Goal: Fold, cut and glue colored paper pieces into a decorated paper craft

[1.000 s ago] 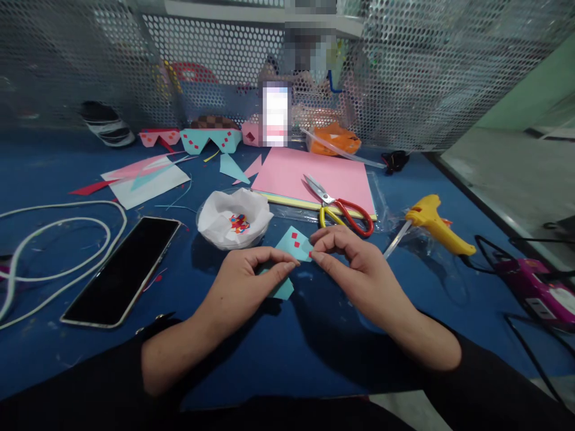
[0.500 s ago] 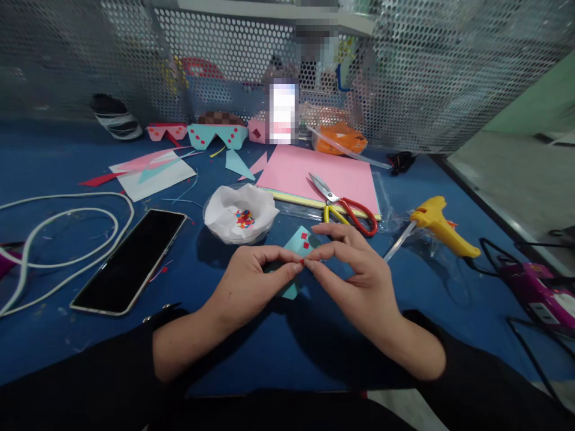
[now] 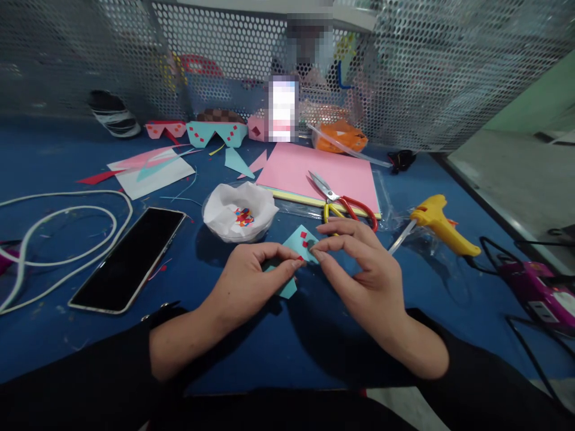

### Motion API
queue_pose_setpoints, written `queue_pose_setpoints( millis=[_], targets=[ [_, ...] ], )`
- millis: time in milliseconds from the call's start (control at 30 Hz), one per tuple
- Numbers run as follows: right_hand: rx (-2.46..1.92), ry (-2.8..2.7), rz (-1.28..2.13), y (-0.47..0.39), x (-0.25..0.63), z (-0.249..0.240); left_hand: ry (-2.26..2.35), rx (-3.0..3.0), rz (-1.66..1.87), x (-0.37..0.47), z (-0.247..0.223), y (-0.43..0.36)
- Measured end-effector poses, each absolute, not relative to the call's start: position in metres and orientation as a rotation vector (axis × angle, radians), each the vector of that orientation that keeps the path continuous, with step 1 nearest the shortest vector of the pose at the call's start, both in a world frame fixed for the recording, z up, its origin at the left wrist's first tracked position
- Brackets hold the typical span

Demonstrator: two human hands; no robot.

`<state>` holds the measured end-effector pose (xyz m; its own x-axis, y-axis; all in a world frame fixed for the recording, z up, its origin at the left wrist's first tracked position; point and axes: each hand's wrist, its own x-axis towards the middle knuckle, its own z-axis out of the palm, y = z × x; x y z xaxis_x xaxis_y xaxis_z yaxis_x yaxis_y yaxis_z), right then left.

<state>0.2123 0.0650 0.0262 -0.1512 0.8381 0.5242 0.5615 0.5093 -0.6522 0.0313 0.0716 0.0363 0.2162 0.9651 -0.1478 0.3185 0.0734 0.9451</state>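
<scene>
A light blue paper cutout [image 3: 297, 240] with small red squares on it stays between my hands, over the blue table. My left hand [image 3: 251, 275] is closed, thumb and index finger pinching the cutout beside a red square [image 3: 300, 258] at their tips. Its lower part shows beneath my left fingers. The thumb and index fingertip of my right hand [image 3: 363, 263] are pressed together at the cutout's right edge; what lies between them is hidden. A bowl lined with white paper [image 3: 220, 206], holding small coloured paper bits [image 3: 244, 216], stands just beyond my left hand.
Red-and-yellow-handled scissors [image 3: 354, 209] lie on pink paper sheets [image 3: 309, 164]. A yellow glue gun [image 3: 442, 224] and purple power strip [image 3: 539, 293] are right. A black phone [image 3: 130, 260] and white cable [image 3: 67, 209] lie left. Paper glasses [image 3: 218, 133] stand along the perforated screen [image 3: 224, 60].
My right fingertips have shifted slightly right, away from my left fingertips, uncovering more of the cutout. My left hand has hardly moved and keeps its pinch.
</scene>
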Motion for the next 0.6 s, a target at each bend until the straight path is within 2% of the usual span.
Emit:
queue_pose_setpoints(
  millis=[367, 600],
  targets=[
    [-1.079, -2.068, 0.228, 0.0669, 0.2126, 0.0243, 1.277, 1.671, 0.796, 0.0315, 0.0361, 0.0687],
    [-1.108, -2.048, 0.255, 0.0676, 0.2142, 0.0237, 1.26, 1.562, 0.831, 0.0294, 0.0347, 0.069]
  ],
)
